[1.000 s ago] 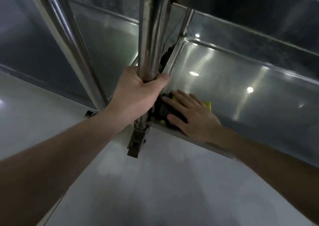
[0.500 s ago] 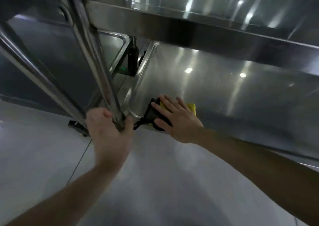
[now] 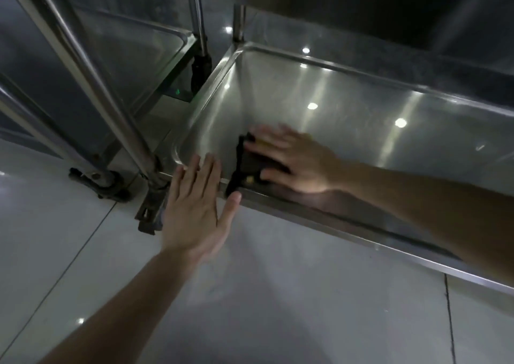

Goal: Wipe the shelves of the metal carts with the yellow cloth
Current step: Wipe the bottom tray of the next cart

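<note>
- My R hand (image 3: 294, 159): fingers straight, pressing yellow cloth (image 3: 245, 166) flat on bottom shelf (image 3: 319, 99), front-left corner.
- My L hand (image 3: 194, 205): flat, holding nothing, fingertips over shelf's front rim, just beside cart post (image 3: 130, 124).

Room along shelf (image 3: 361, 141) rt (post (image 3: 130, 132) lt)

Readable text: none on any surface in view.
Brands, numbers, labels: none legible on the shiny steel cart shelf (image 3: 347, 107), nor on its rim.
Possible sign: a small green glowing spot (image 3: 177, 92) just left of the shelf's far left corner, beyond its rim. It is too small and blurred to tell whether it is a mark, a light or a reflection.
</note>
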{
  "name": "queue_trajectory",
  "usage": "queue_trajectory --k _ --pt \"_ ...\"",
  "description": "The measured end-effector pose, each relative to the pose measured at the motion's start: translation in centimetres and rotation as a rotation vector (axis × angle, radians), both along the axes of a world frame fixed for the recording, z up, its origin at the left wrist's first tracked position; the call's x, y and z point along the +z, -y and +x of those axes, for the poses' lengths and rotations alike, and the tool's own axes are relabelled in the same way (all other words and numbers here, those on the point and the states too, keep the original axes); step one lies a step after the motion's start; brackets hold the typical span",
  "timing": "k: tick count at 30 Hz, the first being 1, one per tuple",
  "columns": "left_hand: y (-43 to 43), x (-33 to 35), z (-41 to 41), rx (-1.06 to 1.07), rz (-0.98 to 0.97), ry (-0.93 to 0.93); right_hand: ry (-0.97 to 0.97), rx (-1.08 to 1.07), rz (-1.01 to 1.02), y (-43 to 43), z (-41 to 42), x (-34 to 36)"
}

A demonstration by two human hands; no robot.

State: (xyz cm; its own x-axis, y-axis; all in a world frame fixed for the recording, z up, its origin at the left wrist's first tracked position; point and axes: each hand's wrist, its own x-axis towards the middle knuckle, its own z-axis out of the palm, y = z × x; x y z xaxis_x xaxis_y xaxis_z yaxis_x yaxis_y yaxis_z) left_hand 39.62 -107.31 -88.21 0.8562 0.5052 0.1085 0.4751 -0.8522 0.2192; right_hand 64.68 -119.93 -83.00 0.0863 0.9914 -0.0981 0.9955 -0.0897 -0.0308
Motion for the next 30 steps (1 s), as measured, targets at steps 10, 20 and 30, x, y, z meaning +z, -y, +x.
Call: queue_trajectory --k 10,20,30 --pt "0.7 0.1 -0.3 0.022 0.109 -0.035 -0.163 -0.141 0.075 3.9 -6.8 -0.9" --pt "0.9 -0.1 0.0 0.036 0.131 -0.058 -0.055 -0.480 0.060 -6.1 6.4 0.2" --pt "0.9 -0.5 -0.1 0.020 0.117 -0.037 -0.032 -0.386 0.051 3.9 8.1 0.0"
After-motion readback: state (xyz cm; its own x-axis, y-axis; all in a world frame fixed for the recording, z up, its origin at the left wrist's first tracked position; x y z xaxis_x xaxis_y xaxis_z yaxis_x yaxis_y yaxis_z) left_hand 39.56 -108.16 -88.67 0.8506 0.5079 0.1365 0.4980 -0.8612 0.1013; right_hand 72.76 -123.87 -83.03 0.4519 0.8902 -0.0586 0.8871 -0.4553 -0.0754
